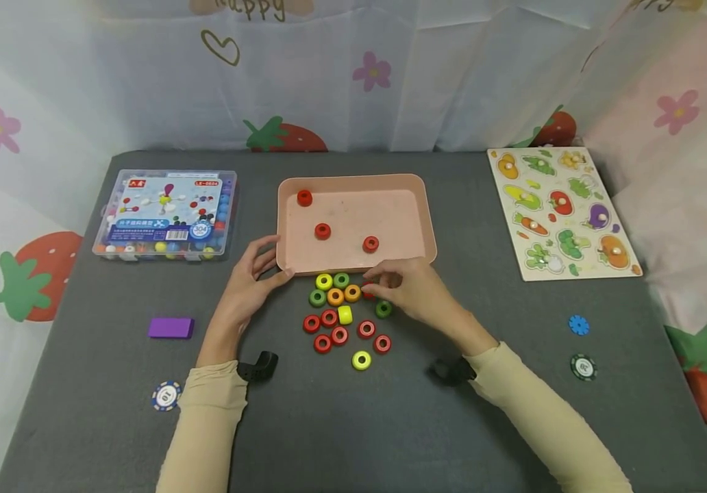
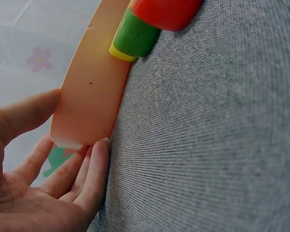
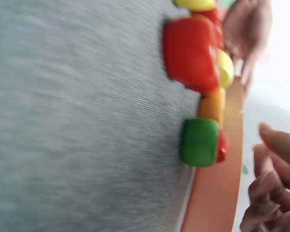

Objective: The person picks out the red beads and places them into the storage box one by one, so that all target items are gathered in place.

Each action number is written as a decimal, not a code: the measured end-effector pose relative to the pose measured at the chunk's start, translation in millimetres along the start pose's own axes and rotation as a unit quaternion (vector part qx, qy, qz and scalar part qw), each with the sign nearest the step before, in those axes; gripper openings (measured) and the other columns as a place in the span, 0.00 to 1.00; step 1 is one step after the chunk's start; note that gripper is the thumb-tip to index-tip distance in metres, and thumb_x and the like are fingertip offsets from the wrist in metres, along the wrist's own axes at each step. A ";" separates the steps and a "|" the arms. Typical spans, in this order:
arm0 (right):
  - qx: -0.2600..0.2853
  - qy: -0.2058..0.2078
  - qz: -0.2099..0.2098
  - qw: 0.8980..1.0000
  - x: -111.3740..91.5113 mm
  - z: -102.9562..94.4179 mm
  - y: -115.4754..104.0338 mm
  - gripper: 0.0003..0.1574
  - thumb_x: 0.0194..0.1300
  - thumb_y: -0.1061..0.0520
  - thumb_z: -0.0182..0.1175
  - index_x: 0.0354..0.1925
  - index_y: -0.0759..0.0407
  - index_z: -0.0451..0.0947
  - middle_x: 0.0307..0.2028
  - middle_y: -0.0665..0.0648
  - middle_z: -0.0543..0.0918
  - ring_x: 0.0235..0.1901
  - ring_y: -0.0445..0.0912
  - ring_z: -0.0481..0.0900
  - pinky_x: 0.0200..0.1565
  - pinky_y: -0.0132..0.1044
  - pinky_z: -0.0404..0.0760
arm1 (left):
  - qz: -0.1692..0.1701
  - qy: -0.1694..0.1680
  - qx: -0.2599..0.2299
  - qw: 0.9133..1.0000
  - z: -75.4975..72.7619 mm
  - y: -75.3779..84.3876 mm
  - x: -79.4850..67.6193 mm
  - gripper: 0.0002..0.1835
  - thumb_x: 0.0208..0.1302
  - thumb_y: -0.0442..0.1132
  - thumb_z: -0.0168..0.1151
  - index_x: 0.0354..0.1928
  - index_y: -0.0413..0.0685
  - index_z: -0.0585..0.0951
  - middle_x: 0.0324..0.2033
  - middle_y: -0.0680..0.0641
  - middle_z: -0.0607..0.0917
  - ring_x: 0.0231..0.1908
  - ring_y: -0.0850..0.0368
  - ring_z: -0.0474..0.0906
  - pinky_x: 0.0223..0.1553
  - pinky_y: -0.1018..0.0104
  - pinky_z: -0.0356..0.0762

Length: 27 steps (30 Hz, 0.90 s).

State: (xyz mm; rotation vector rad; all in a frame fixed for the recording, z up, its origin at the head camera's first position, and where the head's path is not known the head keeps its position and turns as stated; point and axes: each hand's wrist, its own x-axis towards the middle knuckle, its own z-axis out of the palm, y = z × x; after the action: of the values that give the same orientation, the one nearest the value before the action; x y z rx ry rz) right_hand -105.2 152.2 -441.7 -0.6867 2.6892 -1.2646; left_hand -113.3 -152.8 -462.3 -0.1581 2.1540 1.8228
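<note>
My left grip (image 1: 249, 281) is just resting against the 7 o'clock corner of a shallow peach rectangular plastic-looking tray (image 1: 384, 212), fingers relaxed. Right grip (image 1: 412, 287) looks empty, thumb and fingertips parted by a glossy red ring-shaped bead (image 3: 223, 146) just outside the tray, roughly 6 o'clock. Three matching red beads (image 1: 323, 231) sit inside, around 10, 8 and 5. Guessing I'm mid-sort, reds going in; next I'd pinch this one, minding the dark-green ring-shaped bead (image 1: 383, 309) at its 4 o'clock.
</note>
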 end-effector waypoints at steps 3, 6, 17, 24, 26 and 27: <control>-0.053 -0.033 0.009 0.998 -5.0 3.6 0.4 0.18 0.59 0.52 0.74 0.48 0.53 0.87 0.22 0.44 0.78 0.20 0.38 0.72 0.25 0.34 0.70 | 0.000 0.002 0.001 1.000 0.7 0.5 -0.5 0.38 0.66 0.39 0.67 0.75 0.60 0.61 0.73 0.46 0.67 0.73 0.51 0.61 0.68 0.44 0.60; -0.090 -0.038 0.014 0.995 -7.4 7.3 3.6 0.22 0.58 0.51 0.75 0.51 0.52 0.86 0.23 0.45 0.78 0.21 0.37 0.71 0.26 0.34 0.70 | 0.001 -0.001 0.000 1.000 1.0 1.5 -0.8 0.39 0.67 0.39 0.67 0.75 0.60 0.61 0.73 0.46 0.67 0.73 0.51 0.60 0.68 0.44 0.60; -0.109 -0.044 0.021 0.993 -3.4 13.5 6.8 0.18 0.59 0.49 0.74 0.46 0.52 0.86 0.23 0.45 0.77 0.21 0.37 0.71 0.26 0.34 0.69 | 0.003 -0.001 0.002 1.000 -0.2 0.0 0.4 0.38 0.67 0.38 0.66 0.75 0.59 0.61 0.73 0.46 0.66 0.73 0.50 0.61 0.67 0.43 0.62; -0.034 0.003 -0.013 0.999 2.8 4.8 1.8 0.15 0.56 0.48 0.76 0.39 0.51 0.86 0.29 0.47 0.80 0.26 0.41 0.75 0.31 0.35 0.75 | 0.002 -0.002 0.003 1.000 -0.4 -0.3 0.5 0.38 0.67 0.38 0.66 0.75 0.59 0.61 0.73 0.46 0.67 0.73 0.51 0.61 0.67 0.43 0.62; 0.002 0.022 -0.017 1.000 6.2 1.2 2.0 0.14 0.56 0.50 0.76 0.40 0.52 0.85 0.34 0.47 0.82 0.30 0.42 0.76 0.34 0.36 0.76 | 0.002 -0.002 0.003 1.000 -0.8 -0.3 0.5 0.38 0.67 0.38 0.66 0.75 0.59 0.61 0.73 0.46 0.67 0.73 0.51 0.61 0.67 0.43 0.62; 0.019 0.032 -0.014 0.999 8.3 -0.2 2.7 0.15 0.57 0.51 0.76 0.41 0.52 0.85 0.35 0.48 0.83 0.31 0.43 0.77 0.35 0.37 0.76 | 0.000 -0.001 0.002 1.000 -0.8 -0.3 0.5 0.37 0.67 0.38 0.66 0.75 0.59 0.61 0.73 0.46 0.67 0.73 0.51 0.61 0.67 0.43 0.62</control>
State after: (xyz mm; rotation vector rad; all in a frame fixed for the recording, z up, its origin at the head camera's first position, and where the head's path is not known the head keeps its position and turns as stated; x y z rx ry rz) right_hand -113.7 150.3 -442.7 -0.6945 2.7066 -1.3630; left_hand -113.8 -153.5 -462.6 -0.1542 2.1558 1.8186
